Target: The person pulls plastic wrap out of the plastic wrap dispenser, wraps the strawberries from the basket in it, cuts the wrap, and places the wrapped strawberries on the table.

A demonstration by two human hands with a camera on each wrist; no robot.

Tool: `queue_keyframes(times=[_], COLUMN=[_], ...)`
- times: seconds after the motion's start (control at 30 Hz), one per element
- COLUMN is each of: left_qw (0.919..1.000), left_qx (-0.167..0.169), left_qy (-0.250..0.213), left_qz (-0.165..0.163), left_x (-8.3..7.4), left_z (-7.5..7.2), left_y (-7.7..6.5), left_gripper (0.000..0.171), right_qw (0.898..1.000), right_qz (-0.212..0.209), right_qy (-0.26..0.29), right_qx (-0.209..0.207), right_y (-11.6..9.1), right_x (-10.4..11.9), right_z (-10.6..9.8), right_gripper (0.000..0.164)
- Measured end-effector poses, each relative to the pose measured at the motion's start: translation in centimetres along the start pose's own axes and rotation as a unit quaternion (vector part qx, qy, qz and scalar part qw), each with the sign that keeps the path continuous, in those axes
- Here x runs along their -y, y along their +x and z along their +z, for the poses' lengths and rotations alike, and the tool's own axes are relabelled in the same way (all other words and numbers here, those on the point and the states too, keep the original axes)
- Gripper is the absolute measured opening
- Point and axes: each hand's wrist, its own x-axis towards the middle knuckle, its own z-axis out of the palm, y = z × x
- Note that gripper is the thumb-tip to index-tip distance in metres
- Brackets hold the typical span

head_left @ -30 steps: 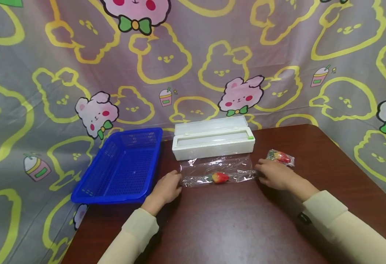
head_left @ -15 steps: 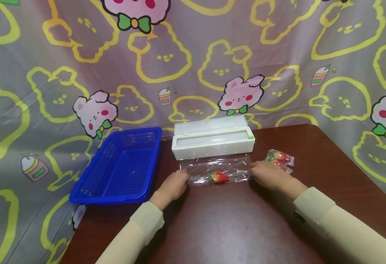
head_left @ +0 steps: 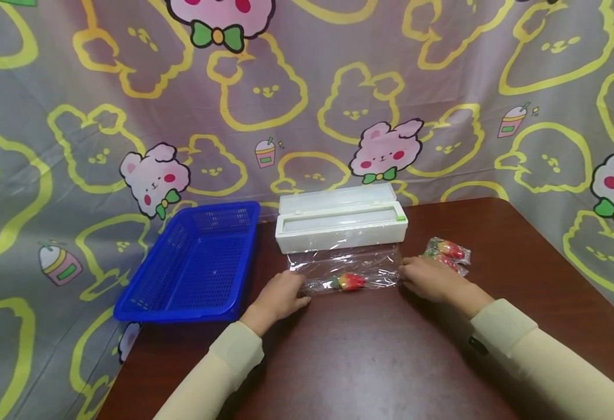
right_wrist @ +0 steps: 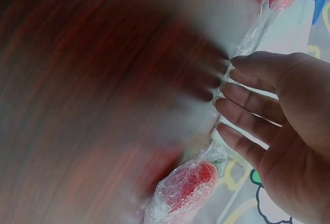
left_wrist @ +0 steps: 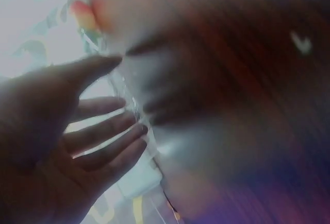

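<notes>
A red and yellow strawberry [head_left: 351, 282] with a green top lies on a sheet of clear plastic wrap [head_left: 317, 263], near its front edge. The wrap stretches forward from a white wrap dispenser [head_left: 341, 238]. At the wrap's left end, my left hand [head_left: 278, 297] touches it with extended fingers, the thumb [left_wrist: 100, 65] apart from them. My right hand [head_left: 435, 280] pinches the right end of the wrap between thumb [right_wrist: 252, 63] and index finger, the other fingers spread beside it. Just beyond the right hand lie wrapped strawberries [head_left: 451, 249], one partly hidden behind it.
A blue plastic basket [head_left: 207, 274] stands at the left of the brown table [head_left: 359, 361]. The dispenser's clear lid [head_left: 338, 198] is raised toward the patterned curtain [head_left: 307, 87] behind the table.
Both hands have come inward along the wrap, my right hand leftward and my left hand rightward. My left thumb has spread away. A second wrapped strawberry has come into sight beside the right hand.
</notes>
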Motion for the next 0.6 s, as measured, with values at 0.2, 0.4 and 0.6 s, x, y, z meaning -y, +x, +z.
queue_keyframes(times=[0.2, 0.4, 0.6], left_qw=[0.9989, 0.9988, 0.9988], left_qx=[-0.039, -0.046, -0.041], left_qy=[0.026, -0.007, -0.028], left_qz=[-0.007, -0.018, -0.003], left_x=[-0.5, -0.22, 0.37], left_z=[0.53, 0.41, 0.51], left_y=[-0.01, -0.15, -0.36], left_gripper=[0.012, 0.017, 0.016], right_qw=[1.0, 1.0, 0.999], right_qz=[-0.009, -0.003, -0.009], right_qy=[-0.01, 0.002, 0.015], right_qx=[-0.015, -0.028, -0.029], right_y=[-0.04, -0.34, -0.51], right_x=[-0.03, -0.25, -0.42], right_z=[0.45, 0.61, 0.64], right_gripper=[0.012, 0.011, 0.015])
